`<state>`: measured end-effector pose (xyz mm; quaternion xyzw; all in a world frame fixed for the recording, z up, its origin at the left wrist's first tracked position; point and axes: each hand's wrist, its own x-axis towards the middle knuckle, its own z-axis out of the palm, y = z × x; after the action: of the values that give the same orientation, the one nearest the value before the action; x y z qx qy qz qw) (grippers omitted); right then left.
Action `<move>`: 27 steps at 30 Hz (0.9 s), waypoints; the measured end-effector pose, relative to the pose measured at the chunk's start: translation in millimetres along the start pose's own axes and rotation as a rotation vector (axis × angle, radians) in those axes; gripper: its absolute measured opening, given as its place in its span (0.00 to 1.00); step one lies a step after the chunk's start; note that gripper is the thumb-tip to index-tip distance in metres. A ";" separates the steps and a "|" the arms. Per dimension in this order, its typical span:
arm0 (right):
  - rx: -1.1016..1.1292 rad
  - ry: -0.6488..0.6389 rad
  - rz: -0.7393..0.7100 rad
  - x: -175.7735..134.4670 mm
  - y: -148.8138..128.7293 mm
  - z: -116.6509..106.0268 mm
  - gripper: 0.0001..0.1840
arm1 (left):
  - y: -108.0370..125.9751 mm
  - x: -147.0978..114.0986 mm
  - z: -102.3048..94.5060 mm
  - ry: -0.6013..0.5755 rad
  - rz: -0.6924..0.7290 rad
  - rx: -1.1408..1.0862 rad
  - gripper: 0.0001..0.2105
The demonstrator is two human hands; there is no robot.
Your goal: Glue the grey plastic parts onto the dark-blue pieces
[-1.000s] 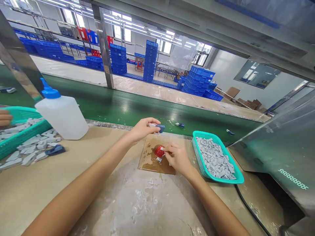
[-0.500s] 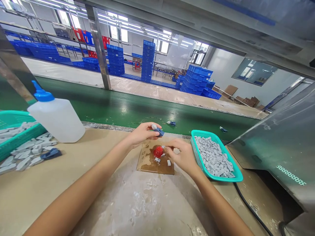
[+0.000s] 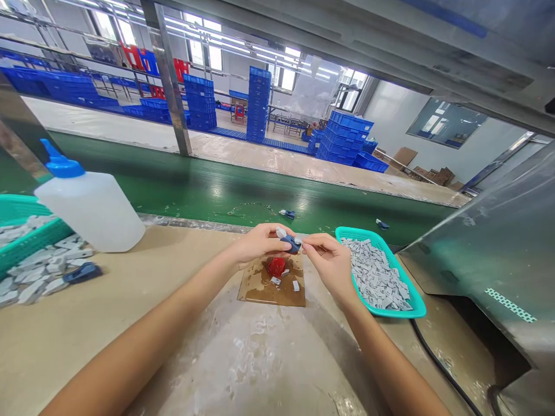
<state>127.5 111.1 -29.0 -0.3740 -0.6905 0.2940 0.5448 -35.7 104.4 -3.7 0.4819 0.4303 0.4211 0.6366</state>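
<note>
My left hand (image 3: 260, 242) pinches a dark blue plastic part (image 3: 291, 243) with a pale grey piece at its top, held just above the worktop. Between the fingertips of my right hand (image 3: 327, 263) is a small light grey plastic piece (image 3: 298, 239), touching the blue part's right end. Below both hands a red cap (image 3: 276, 266) rests on a wet brown board (image 3: 269, 293). Several small grey pieces (image 3: 296, 286) lie around the cap. How the grey piece meets the blue part is partly hidden by my fingers.
Right of my hands stands a turquoise basket (image 3: 416, 306) of small grey pieces. At left are a white squeeze bottle (image 3: 95, 211), another turquoise basket (image 3: 26, 245), loose grey parts (image 3: 47, 266) and a blue part (image 3: 82, 273). Blue-and-grey parts (image 3: 288, 214) lie on the green conveyor belt (image 3: 203, 190).
My right hand has risen from beside the red cap with a small grey piece and brought it against the blue part. My left hand has moved slightly right and down.
</note>
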 end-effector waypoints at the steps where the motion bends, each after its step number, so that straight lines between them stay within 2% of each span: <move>1: -0.016 -0.007 -0.018 -0.3 0.2 0.0 0.04 | 0.2 -0.1 0.4 0.002 -0.008 -0.003 0.12; 7: -0.122 -0.039 -0.149 -1.8 -3.7 0.7 0.07 | -1.1 0.5 -1.1 -0.015 -0.013 -0.035 0.11; 14: -0.249 -0.013 -0.259 -1.3 -9.4 0.7 0.06 | -2.7 1.8 0.4 0.042 -0.007 -0.068 0.12; 20: -0.323 -0.069 -0.320 -1.0 -8.2 -1.6 0.08 | -5.0 2.2 9.7 0.051 0.057 -0.060 0.12; 27: -0.413 -0.139 -0.476 -1.9 -2.1 -0.4 0.11 | -7.2 3.8 9.9 0.124 0.025 -0.004 0.11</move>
<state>127.7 108.3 -28.2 -0.2839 -0.8392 0.0369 0.4623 -24.3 104.2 -9.6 0.4589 0.4622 0.4588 0.6043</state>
